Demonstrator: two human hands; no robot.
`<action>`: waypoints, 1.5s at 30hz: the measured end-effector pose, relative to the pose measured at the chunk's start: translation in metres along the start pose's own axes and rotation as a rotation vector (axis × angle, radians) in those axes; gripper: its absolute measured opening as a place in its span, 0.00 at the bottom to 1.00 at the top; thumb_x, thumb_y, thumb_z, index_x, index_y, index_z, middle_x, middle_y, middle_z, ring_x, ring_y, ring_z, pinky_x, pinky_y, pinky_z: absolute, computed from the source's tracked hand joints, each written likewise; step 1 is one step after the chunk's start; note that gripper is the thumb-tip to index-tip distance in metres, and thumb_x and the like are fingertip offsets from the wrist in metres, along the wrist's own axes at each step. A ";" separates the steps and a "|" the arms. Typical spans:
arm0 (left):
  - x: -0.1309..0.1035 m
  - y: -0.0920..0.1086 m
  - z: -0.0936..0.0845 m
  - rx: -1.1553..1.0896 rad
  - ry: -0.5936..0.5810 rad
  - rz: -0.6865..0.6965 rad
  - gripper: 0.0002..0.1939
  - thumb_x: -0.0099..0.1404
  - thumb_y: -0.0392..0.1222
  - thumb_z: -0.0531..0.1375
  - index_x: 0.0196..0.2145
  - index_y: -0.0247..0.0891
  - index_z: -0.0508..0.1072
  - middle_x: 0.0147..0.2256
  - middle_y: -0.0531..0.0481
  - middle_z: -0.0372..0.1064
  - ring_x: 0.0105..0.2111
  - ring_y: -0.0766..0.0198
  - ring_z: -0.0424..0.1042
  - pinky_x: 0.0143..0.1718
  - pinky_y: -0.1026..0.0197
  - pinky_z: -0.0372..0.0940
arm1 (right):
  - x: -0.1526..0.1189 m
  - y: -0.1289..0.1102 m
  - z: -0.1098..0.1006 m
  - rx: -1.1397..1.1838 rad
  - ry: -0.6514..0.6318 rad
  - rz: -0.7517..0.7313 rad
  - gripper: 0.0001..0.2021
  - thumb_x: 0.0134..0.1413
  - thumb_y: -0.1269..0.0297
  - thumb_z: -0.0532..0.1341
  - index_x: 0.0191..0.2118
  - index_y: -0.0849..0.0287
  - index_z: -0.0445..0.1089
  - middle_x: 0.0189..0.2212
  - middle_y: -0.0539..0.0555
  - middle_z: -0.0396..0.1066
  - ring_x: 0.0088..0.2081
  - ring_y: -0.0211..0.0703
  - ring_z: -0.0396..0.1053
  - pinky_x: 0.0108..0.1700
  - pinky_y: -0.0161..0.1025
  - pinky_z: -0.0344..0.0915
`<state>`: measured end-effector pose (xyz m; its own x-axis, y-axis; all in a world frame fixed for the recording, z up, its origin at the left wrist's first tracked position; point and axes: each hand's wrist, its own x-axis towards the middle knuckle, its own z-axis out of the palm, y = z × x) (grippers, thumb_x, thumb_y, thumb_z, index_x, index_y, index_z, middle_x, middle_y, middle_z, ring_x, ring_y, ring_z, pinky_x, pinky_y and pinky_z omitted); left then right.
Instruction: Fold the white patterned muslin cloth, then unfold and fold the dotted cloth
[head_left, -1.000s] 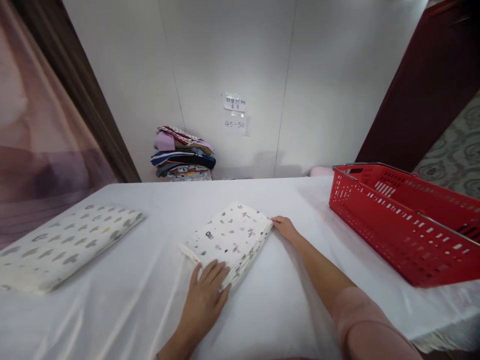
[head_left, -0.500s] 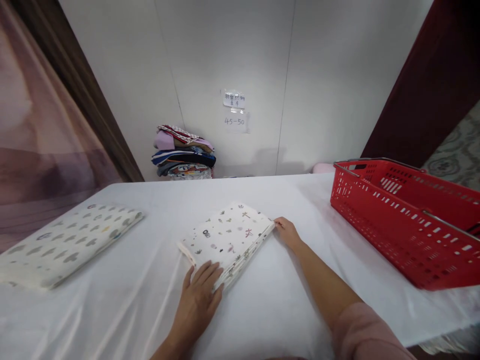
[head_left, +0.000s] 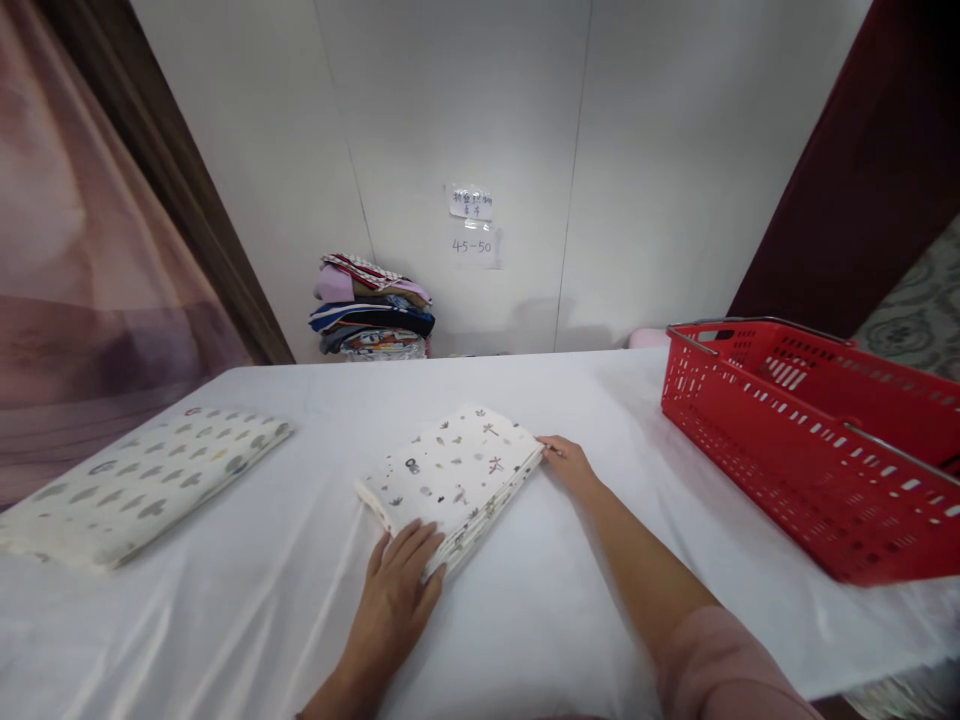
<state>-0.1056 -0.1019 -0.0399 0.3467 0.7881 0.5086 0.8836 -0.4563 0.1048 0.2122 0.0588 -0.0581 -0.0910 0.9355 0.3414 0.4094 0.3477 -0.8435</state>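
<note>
The white bench (head_left: 585, 620) holds a red basket (head_left: 810, 470) and a folded cloth (head_left: 457, 475) in the middle. The left hand (head_left: 397, 595) lies flat, fingers spread, on its near corner. The right hand (head_left: 570, 465) touches the far corner, fingers together. Best to press gently so the edges line up.

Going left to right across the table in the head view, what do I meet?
Folded cloth with grey blotches → left hand → folded cloth with small prints → right hand → red basket.
</note>
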 end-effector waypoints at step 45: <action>0.051 0.040 -0.017 -0.069 -0.228 -0.201 0.14 0.66 0.43 0.49 0.34 0.40 0.73 0.31 0.49 0.68 0.33 0.60 0.66 0.36 0.56 0.58 | -0.007 -0.018 0.005 -0.418 0.005 -0.516 0.11 0.58 0.66 0.54 0.40 0.51 0.73 0.42 0.53 0.72 0.48 0.48 0.63 0.49 0.50 0.62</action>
<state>-0.0577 -0.0873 0.0048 0.2361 0.9340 0.2680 0.9207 -0.3032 0.2457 0.2006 0.0461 -0.0471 -0.3658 0.6550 0.6612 0.6324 0.6961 -0.3398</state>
